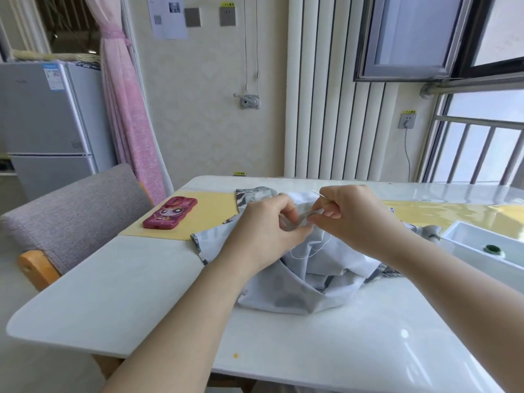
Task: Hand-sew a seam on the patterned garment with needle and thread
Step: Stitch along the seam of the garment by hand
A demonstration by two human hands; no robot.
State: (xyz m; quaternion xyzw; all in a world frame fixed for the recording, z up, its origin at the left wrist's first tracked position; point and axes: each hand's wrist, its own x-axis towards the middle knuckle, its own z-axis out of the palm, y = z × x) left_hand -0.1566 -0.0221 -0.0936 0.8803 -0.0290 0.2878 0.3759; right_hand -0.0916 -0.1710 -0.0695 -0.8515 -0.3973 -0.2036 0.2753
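Patterned garment [306, 282] lies bunched on the worktop [141, 279] under our hands. Our left hand [266, 225] pinches the seam fold; our right hand [351, 214], just right of it, pinches the needle [318, 194], shaft slanting far-left above the fold. Thread [314, 252] loops nearer us.

The counter [141, 293] is smooth, glossy white. The garment [306, 290] on it is soft matt cloth; the needle [317, 193] at the garment's top is thin bright metal. Left of the garment: a glossy plastic phone case [170, 212], a rough-woven chair [79, 211].
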